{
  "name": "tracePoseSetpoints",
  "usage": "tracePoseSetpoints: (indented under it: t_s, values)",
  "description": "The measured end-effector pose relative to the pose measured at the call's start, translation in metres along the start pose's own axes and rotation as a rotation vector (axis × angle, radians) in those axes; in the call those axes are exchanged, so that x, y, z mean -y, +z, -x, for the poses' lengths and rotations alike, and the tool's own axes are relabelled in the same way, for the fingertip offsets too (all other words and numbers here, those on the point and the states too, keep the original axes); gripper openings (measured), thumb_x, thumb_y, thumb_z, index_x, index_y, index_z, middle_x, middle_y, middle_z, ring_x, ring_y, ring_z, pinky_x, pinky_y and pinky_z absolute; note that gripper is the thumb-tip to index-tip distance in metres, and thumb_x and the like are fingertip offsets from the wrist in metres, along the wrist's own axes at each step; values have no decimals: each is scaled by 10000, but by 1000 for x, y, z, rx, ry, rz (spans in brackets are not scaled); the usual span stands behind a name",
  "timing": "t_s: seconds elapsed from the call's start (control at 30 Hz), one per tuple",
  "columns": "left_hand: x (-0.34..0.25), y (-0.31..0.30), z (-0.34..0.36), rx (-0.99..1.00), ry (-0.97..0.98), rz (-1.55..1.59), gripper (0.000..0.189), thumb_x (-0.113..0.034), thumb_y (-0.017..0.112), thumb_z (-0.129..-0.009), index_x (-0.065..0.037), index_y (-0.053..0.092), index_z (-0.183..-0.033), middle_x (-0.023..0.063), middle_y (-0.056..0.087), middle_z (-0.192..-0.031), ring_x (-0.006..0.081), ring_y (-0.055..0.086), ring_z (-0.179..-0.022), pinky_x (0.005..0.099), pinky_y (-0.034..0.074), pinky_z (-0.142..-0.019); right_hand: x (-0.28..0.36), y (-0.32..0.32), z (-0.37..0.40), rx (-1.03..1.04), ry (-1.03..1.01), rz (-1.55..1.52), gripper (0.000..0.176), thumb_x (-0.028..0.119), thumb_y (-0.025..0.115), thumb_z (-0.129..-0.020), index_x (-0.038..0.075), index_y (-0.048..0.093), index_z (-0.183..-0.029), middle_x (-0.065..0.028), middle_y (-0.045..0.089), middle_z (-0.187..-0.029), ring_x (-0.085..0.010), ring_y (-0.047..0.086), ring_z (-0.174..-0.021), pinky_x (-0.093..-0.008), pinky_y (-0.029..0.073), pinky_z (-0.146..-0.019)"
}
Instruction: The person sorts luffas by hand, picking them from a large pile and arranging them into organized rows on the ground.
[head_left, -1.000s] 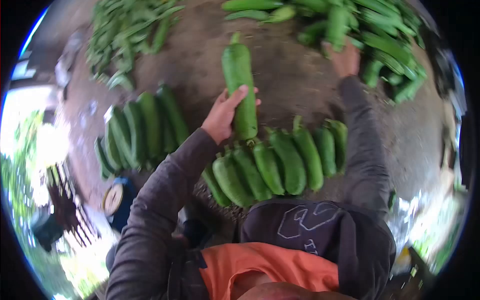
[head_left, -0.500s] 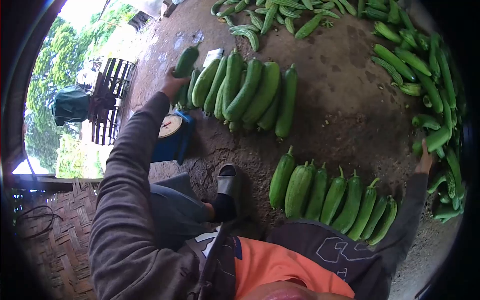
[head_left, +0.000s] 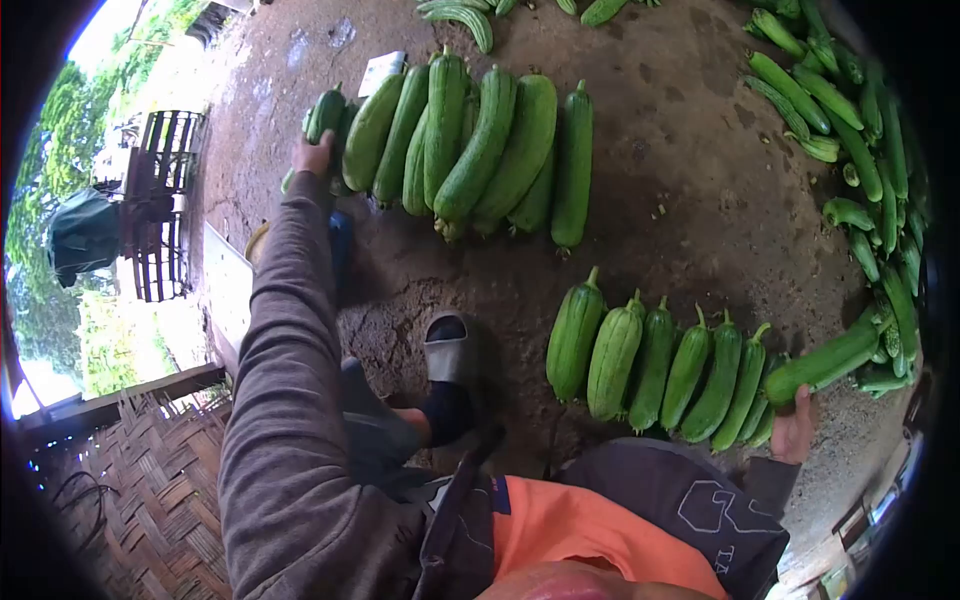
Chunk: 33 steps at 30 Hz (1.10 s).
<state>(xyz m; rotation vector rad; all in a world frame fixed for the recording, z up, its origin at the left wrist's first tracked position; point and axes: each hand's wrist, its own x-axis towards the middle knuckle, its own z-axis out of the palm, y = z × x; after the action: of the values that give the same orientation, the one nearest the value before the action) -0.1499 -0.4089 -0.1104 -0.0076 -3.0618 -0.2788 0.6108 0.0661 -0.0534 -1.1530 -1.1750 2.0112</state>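
Note:
My left hand [head_left: 312, 158] is closed round the lower end of a dark green sponge gourd [head_left: 325, 112], at the left end of a row of sponge gourds [head_left: 494, 150] on the ground. In my right hand [head_left: 795, 432], at the far right, is a long sponge gourd [head_left: 825, 362], tilted up to the right; my palm is partly hidden. Just left of it lies a second, nearer row of sponge gourds [head_left: 614, 355], side by side with stems pointing away from me. The right end of that row is partly covered by the gourd I hold.
A heap of gourds [head_left: 865, 170] runs along the right side. Ridged bitter gourds [head_left: 465, 22] lie at the top. A blue scale [head_left: 341, 245] is mostly behind my left arm. White paper [head_left: 383, 68] lies behind the far row. Woven matting [head_left: 150, 480] is at lower left.
My right hand has drawn a sponge gourd from the right-hand heap toward me and the near row. My left hand has lowered its gourd against the far row. The view has shifted.

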Motion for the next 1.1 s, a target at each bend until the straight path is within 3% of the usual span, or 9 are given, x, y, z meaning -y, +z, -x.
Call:
tracePoseSetpoints:
  t_s: [0.07,0.13,0.2,0.37,0.5,0.57,0.8,0.93,1.1]
  values:
    - [22,2,-14,-29,9,110,698,-506,634,-763,0,492,-1222,254,535,-1201,378,511,-1133,407,404,-966,6,28,6,76,-36,58,758,215,655,-825,3,223,-1411,-153,331,-1424,-261,359,-1279,-426,269,-1077]
    - [38,-16,-20,-44,38,34,641,-460,619,-791,-10,494,-1229,234,532,-1214,360,504,-1145,397,396,-973,8,41,7,222,-64,34,730,185,617,-844,-5,204,-1416,-159,316,-1436,-278,336,-1300,-428,259,-1082]
    - [49,-14,-34,-2,118,-63,585,-415,603,-818,-20,496,-1235,214,529,-1227,342,497,-1156,387,387,-981,15,42,13,166,70,42,625,156,565,-869,-32,248,-1374,-205,343,-1408,-301,376,-1275,-432,301,-1063]
    - [-23,-34,-39,-25,380,74,451,-301,565,-888,-44,501,-1253,165,522,-1259,297,479,-1185,361,367,-999,14,40,16,144,41,93,686,147,674,-794,-28,305,-1346,-205,471,-1278,-293,436,-1222,-397,318,-1049]
    - [-151,-47,73,-192,1034,321,393,-240,557,-911,-79,503,-1266,132,523,-1271,272,448,-1226,354,344,-1022,6,18,32,143,41,302,741,210,724,-757,-41,321,-1326,-211,433,-1323,-296,460,-1204,-397,331,-1041]
    - [-202,-54,129,-158,1260,364,386,-164,596,-885,-76,517,-1252,131,487,-1310,258,435,-1238,357,327,-1039,0,7,43,118,49,340,769,197,751,-725,-42,333,-1325,-168,440,-1323,-253,437,-1222,-364,321,-1040]
    - [-297,-44,312,248,1477,345,449,-139,617,-828,-89,502,-1260,102,448,-1351,278,408,-1258,381,321,-1050,-4,-34,70,26,41,479,726,90,740,-722,-49,368,-1330,-122,516,-1246,-200,485,-1154,-320,345,-999]
    - [-324,-23,374,480,1531,441,457,-97,636,-785,-76,515,-1226,106,457,-1330,298,425,-1229,398,337,-1030,-4,-71,69,-40,91,576,685,74,731,-732,-54,393,-1314,-113,538,-1222,-178,502,-1128,-307,362,-981]
    - [-353,-14,428,581,1562,526,470,-73,645,-756,-70,521,-1210,112,467,-1310,312,444,-1201,403,344,-1011,-7,-110,68,-107,83,594,664,88,740,-736,-46,420,-1302,-103,571,-1186,-162,536,-1072,-293,400,-943]
